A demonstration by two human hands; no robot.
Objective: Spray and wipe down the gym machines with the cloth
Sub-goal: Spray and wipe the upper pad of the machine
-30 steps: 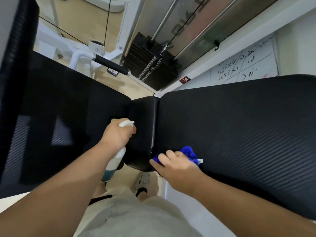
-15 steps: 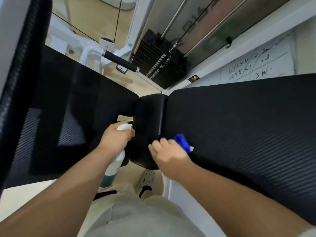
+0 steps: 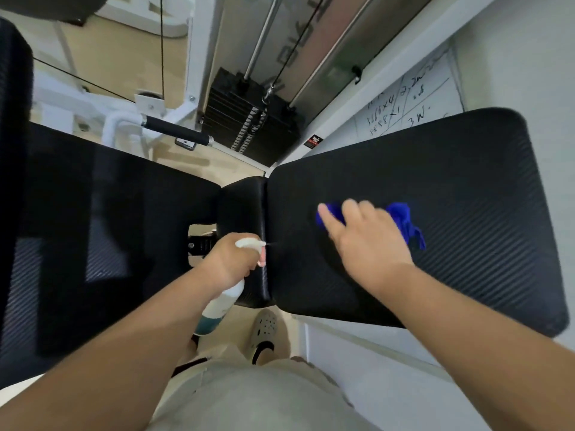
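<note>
A black textured bench pad [image 3: 466, 188] fills the right side. My right hand [image 3: 364, 241] lies flat on it, pressing a blue cloth [image 3: 404, 222] against the pad; the cloth shows on both sides of my fingers. My left hand [image 3: 227, 262] grips a white spray bottle [image 3: 221, 303] with teal liquid, its nozzle pointing right at the pad, beside the small black middle cushion [image 3: 242, 206]. A second black pad [image 3: 109, 219] lies to the left.
A black weight stack [image 3: 252, 119] with cables and guide rods stands behind the pads, next to a white frame and a black-gripped handle [image 3: 177, 133]. A whiteboard [image 3: 413, 101] with writing leans at the back right. My foot in a grey clog [image 3: 264, 331] is on the floor below.
My right hand has slid the blue cloth from the pad's near left corner rightwards and further onto the pad. My left hand with the bottle has shifted right, nozzle now aimed at the pad.
</note>
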